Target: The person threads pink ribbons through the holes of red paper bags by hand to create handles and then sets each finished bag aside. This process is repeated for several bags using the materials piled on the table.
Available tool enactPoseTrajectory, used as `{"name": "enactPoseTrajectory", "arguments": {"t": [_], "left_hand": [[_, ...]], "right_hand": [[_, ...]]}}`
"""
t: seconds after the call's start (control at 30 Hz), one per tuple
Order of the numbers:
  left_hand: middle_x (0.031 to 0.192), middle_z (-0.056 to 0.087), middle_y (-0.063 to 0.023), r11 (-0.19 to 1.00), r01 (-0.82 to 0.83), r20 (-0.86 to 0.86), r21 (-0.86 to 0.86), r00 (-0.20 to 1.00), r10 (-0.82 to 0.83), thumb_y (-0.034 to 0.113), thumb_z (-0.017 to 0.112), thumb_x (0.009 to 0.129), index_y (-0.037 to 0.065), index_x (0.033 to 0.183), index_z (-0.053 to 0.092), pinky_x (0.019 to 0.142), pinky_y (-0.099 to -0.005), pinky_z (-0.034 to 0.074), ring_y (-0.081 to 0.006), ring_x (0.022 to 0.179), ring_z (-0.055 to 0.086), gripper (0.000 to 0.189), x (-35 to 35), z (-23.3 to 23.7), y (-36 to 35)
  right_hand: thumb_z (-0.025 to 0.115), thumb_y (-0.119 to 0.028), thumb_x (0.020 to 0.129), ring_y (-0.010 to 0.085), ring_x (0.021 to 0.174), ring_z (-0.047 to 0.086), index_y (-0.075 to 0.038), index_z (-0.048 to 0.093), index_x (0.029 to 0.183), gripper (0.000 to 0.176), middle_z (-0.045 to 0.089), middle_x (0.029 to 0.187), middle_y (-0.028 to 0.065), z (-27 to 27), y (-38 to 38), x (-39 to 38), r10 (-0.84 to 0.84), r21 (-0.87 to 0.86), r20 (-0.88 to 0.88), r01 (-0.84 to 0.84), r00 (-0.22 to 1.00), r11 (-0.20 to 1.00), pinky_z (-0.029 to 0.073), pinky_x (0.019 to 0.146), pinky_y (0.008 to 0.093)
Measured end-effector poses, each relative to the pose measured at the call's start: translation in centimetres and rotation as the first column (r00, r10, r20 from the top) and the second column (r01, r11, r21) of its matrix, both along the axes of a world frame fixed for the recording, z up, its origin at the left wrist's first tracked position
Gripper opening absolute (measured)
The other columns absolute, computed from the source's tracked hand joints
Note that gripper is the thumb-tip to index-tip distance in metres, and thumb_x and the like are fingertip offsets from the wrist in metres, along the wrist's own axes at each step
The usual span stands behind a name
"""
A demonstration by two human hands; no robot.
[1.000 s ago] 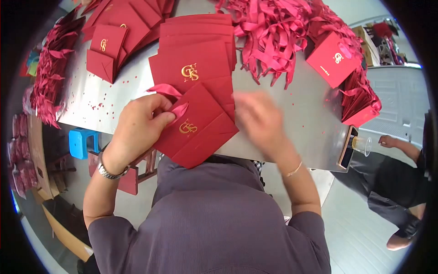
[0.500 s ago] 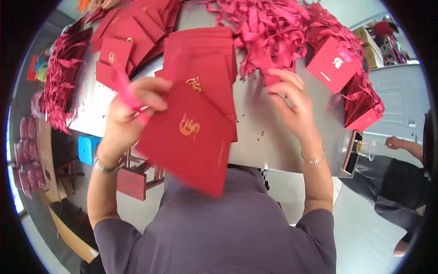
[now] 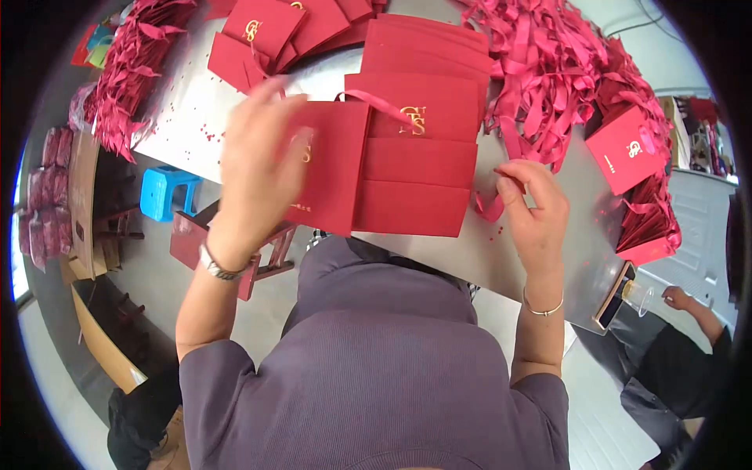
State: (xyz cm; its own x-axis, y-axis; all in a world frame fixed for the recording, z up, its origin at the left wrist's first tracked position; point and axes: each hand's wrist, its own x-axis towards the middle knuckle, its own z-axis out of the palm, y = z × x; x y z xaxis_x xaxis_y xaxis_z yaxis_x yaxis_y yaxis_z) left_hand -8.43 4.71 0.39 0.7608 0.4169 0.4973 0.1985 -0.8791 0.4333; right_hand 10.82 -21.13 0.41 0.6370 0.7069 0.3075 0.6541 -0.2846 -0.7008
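Observation:
My left hand, smeared by motion, overlaps the left part of a red paper gift bag with a gold monogram. That bag partly covers a stack of similar red bags laid in overlapping rows. A pink ribbon lies across the stack, close to the monogram of the bag behind. At the right of the stack, my right hand is closed in a pinch on the end of a pink ribbon, which curls below the fingertips. Behind it spreads a large heap of pink ribbons.
More red bags lie at the back. Ribboned bags stand along the left edge, others at the right. A phone and a clear cup are at the right corner. A blue stool stands left; another person's arm shows right.
The bag formerly in my left hand now overlaps the stack. My left hand has moved up; my right hand has lowered and now pinches a ribbon. The view has shifted.

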Motion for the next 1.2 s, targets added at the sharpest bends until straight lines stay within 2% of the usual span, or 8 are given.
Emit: {"name": "enactPoseTrajectory", "arguments": {"t": [0.13,0.2,0.4,0.47,0.6,0.73,0.97,1.2], "left_hand": [[0.122,0.060,-0.0177,0.991,0.070,-0.251,0.112,0.967,-0.040,0.012,0.070,0.081,0.001,0.124,0.057,0.102,-0.0443,0.039,-0.0344,0.117,0.054,0.047,1.9,-2.1,0.4],[0.116,0.062,-0.0162,0.995,0.044,-0.274,0.086,0.962,-0.019,0.016,0.071,0.081,0.001,0.120,0.059,0.101,-0.0438,0.040,-0.0330,0.112,0.056,0.043,1.8,-2.5,0.9],[0.093,0.063,-0.0103,0.992,-0.017,-0.198,0.129,0.979,0.043,0.026,0.079,0.072,0.005,0.089,0.064,0.083,-0.0417,0.042,-0.0300,0.089,0.059,0.030,1.4,-0.8,1.6],[0.083,0.063,-0.0109,0.999,-0.012,-0.162,0.030,0.987,0.017,0.024,0.080,0.071,0.005,0.086,0.063,0.074,-0.0407,0.046,-0.0311,0.078,0.060,0.030,0.8,0.2,1.8],[0.079,0.066,-0.0074,0.928,0.000,-0.164,-0.373,0.984,-0.066,0.003,0.070,0.081,0.000,0.090,0.064,0.065,-0.0275,0.050,-0.0160,0.071,0.063,0.012,-1.2,3.0,2.0],[0.083,0.064,0.0022,0.658,-0.065,-0.023,-0.750,0.997,0.072,0.003,0.066,0.088,-0.001,0.095,0.066,0.070,-0.0226,0.049,-0.0070,0.077,0.059,0.008,-2.3,6.7,0.9],[0.086,0.070,-0.0129,0.737,0.014,-0.229,-0.675,0.946,-0.228,0.006,0.063,0.087,-0.003,0.098,0.065,0.074,-0.0294,0.051,-0.0178,0.080,0.066,0.015,2.3,1.3,-5.5],[0.087,0.068,-0.0053,0.646,0.016,-0.275,-0.764,0.896,-0.347,0.001,0.061,0.088,-0.004,0.104,0.064,0.074,-0.0258,0.050,-0.0091,0.080,0.059,0.017,3.7,0.7,-5.2]], "right_hand": [[0.070,-0.001,0.081,0.0231,0.076,0.061,-0.003,0.068,0.093,0.013,0.067,0.087,0.0095,0.2,0.8,-0.5,0.023,0.074,-0.015,-0.022,1.000,0.997,0.048,0.071,0.0316],[0.071,-0.001,0.080,0.0234,0.076,0.061,-0.002,0.069,0.093,0.013,0.068,0.086,0.0087,0.2,0.9,-0.6,0.085,0.070,0.236,-0.105,0.968,0.992,0.048,0.072,0.0326],[0.072,-0.007,0.078,0.0231,0.079,0.063,-0.008,0.068,0.090,0.012,0.066,0.085,0.0057,-1.2,1.9,-4.3,0.183,0.010,0.190,-0.188,0.965,0.982,0.046,0.073,0.0362],[0.072,-0.007,0.075,0.0216,0.076,0.061,-0.009,0.068,0.087,0.013,0.065,0.084,0.0033,-2.2,2.7,-5.4,0.414,-0.189,0.252,-0.375,0.875,0.908,0.044,0.071,0.0343],[0.069,-0.008,0.071,0.0192,0.078,0.058,-0.010,0.069,0.085,0.014,0.060,0.081,0.0004,-3.5,4.1,-5.9,0.277,-0.172,0.468,-0.221,0.839,0.960,0.042,0.071,0.0336],[0.064,-0.011,0.075,0.0181,0.079,0.058,-0.011,0.067,0.086,0.011,0.060,0.085,0.0001,-5.0,5.3,-4.7,0.224,-0.087,0.474,-0.207,0.852,0.974,0.042,0.071,0.0329],[0.069,-0.003,0.082,0.0270,0.070,0.063,-0.003,0.068,0.094,0.012,0.067,0.085,0.0116,-1.9,3.3,-3.2,-0.138,0.212,-0.165,0.172,0.977,0.962,0.051,0.064,0.0331],[0.071,-0.008,0.081,0.0270,0.062,0.062,-0.003,0.064,0.085,0.009,0.063,0.072,0.0101,-0.6,3.1,-7.2,0.115,-0.031,0.087,-0.113,0.990,0.993,0.049,0.054,0.0361]]}}
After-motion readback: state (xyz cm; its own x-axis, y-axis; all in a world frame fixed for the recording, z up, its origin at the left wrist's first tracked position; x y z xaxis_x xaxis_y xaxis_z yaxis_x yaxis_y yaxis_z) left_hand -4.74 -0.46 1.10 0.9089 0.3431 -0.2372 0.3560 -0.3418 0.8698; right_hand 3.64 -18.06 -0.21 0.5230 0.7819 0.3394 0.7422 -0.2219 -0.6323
